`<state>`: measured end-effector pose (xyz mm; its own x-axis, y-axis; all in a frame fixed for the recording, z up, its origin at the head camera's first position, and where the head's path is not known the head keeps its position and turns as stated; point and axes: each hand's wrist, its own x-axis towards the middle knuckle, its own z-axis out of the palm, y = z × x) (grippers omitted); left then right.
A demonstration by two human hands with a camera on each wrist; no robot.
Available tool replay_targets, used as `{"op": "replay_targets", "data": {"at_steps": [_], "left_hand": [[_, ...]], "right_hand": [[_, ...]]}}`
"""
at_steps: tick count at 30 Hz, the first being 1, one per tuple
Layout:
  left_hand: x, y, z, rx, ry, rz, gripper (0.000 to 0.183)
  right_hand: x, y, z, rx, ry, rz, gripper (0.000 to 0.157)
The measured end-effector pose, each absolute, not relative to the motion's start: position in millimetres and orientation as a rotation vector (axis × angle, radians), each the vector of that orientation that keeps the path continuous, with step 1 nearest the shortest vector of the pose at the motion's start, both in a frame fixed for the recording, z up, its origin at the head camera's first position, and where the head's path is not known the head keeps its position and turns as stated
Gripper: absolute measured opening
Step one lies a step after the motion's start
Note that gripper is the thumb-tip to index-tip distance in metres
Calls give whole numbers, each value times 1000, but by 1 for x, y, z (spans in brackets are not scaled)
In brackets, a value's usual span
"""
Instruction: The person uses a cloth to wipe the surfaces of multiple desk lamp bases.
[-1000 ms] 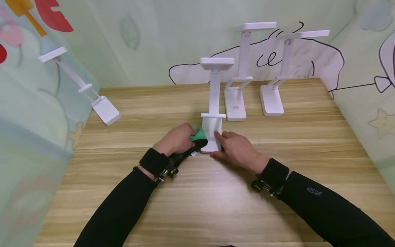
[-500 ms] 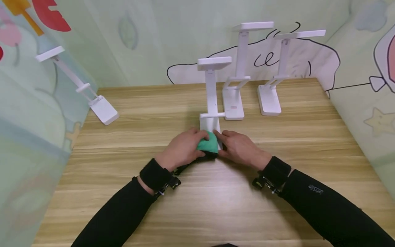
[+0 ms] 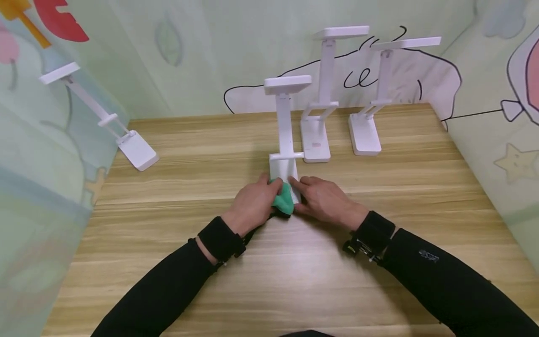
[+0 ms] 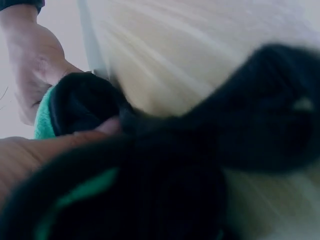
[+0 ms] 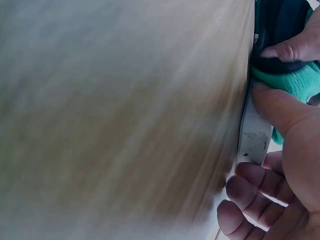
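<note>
The left hand (image 3: 254, 204) is clamping its grip on a green-and-black cloth (image 3: 284, 200) against a white lamp (image 3: 285, 124); the right hand (image 3: 326, 199) is pinching the lamp's base (image 3: 275, 169).

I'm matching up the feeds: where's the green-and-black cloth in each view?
Head: cloth just below centre, held in the left hand.
Left wrist: cloth in dark, partly blurred folds, with green showing toward the left.
Right wrist: cloth at upper right.
Shared landmark: the right hand, right of centre in head, upper left in left wrist, lower right in right wrist.
</note>
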<state>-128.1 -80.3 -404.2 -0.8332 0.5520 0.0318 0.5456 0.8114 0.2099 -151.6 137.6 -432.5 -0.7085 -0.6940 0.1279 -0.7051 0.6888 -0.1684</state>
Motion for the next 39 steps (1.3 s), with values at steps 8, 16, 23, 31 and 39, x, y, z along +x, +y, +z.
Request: {"op": "replay_targets", "data": {"at_steps": [8,16,23,31,39], "left_hand": [[-147,-111,-409,594,3143,295,19],[-170,-119,-402,409,2976,735,42],[-151,-94,-399,838,2896,577,34],[-138,-104,-379,546,2974,243,25],[-153,-81,-389,946,3089,224,37]], "right_hand": [[-151,138,-433,1184,-2808,306,77],[-151,140,-431,1184,-2799,310,78],[-151,140,-431,1192,-2775,324,76],[-151,139,-432,1212,-2776,312,77],[-152,137,-434,1204,-2774,329,59]]}}
